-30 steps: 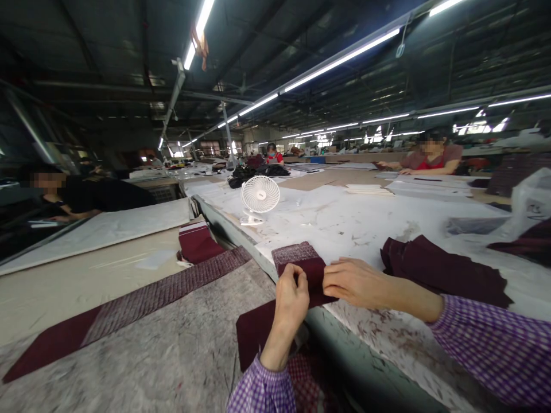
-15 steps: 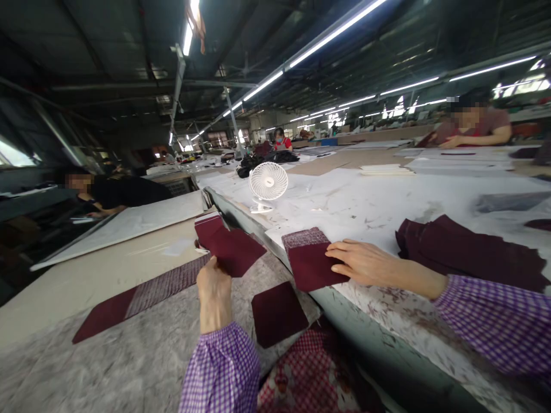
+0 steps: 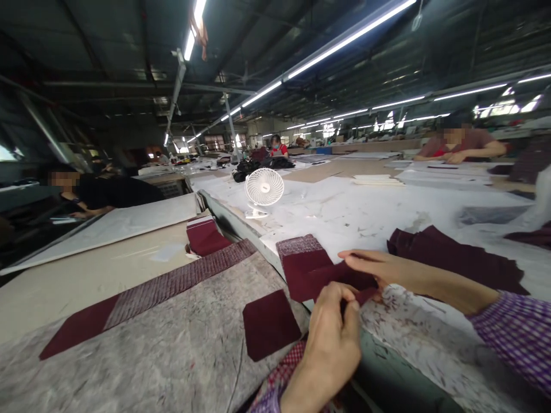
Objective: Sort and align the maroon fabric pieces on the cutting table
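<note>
My left hand [image 3: 331,332] pinches the near edge of a maroon fabric piece [image 3: 322,277] in front of me. Close beside it on the right, my right hand [image 3: 379,269] has its fingers stretched over the same piece, with the edge between fingers and thumb. Part of this piece is hidden by both hands. It lies over a stack of maroon pieces [image 3: 297,261] with a speckled strip along the far end, at the white table's edge. On the left, a small stack of maroon pieces [image 3: 206,236] sits beyond a row of overlapped, speckle-edged pieces [image 3: 172,287].
A single maroon piece [image 3: 271,326] lies on the grey left-hand board [image 3: 172,355]. A white clip fan [image 3: 264,188] stands on the white table [image 3: 327,212]. To the right is a dark maroon fabric pile [image 3: 456,261]. Co-workers sit at left, right and far back.
My left hand has moved right, carrying a maroon piece from the left board onto the stack by my right hand. My right hand has shifted slightly right, and the view has turned a little.
</note>
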`<state>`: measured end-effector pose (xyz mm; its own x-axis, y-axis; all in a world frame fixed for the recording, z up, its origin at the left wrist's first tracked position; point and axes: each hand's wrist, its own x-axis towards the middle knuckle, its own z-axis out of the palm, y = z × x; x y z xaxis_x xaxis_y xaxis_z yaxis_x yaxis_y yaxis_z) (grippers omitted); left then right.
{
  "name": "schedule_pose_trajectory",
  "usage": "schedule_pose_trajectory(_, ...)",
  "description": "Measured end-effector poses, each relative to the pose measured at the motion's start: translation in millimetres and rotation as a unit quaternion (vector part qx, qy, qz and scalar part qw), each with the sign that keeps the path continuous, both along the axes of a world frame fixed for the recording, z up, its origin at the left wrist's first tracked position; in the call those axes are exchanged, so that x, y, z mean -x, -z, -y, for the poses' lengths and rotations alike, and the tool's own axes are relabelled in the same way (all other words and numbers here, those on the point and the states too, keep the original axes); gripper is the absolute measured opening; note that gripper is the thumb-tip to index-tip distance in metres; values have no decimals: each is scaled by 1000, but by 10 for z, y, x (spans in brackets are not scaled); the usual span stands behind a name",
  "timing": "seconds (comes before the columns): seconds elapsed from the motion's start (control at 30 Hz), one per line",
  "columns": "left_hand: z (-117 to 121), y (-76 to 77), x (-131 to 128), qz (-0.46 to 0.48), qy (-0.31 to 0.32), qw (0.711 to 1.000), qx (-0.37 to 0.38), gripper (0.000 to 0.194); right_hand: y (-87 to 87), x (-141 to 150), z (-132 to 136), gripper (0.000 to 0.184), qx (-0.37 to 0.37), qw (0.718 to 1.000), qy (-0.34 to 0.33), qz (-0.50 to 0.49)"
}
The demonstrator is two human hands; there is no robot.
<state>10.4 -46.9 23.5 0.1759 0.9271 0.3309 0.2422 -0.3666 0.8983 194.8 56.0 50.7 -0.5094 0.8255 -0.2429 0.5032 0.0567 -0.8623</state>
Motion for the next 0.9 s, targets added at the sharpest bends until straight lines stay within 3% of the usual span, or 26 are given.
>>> schedule_pose_trajectory(0.13, 124, -6, -103, -14, 69, 997, -29, 7, -65, -221, 131, 73, -110, 989, -15, 98)
schedule_pose_trajectory(0.3, -198, -141, -36, -72, -34, 992, -102, 19, -201, -295, 310, 71, -146, 977, -44, 150)
schedule_pose_trajectory(0.4, -419, -176, -54, -123, -38, 984, -120, 24, -235, -320, 358, 71, -164, 973, -68, 148)
schedule_pose_trajectory(0.6, -526, -85, -104, -110, 19, 994, -23, 22, -195, -341, 322, 70, -164, 979, -51, 110)
schedule_pose_trajectory(0.7, -462, -29, -18, -32, 22, 999, 38, 20, -191, -262, 366, 70, -143, 985, -25, 95)
schedule_pose_trajectory(0.83, -228, 50, 337, 135, 49, 979, 146, 14, -126, -118, 489, 76, -58, 995, -29, 81)
schedule_pose_trajectory(0.9, -63, 100, 633, 118, 62, 979, 154, 12, -53, -82, 515, 72, -36, 996, -63, 57)
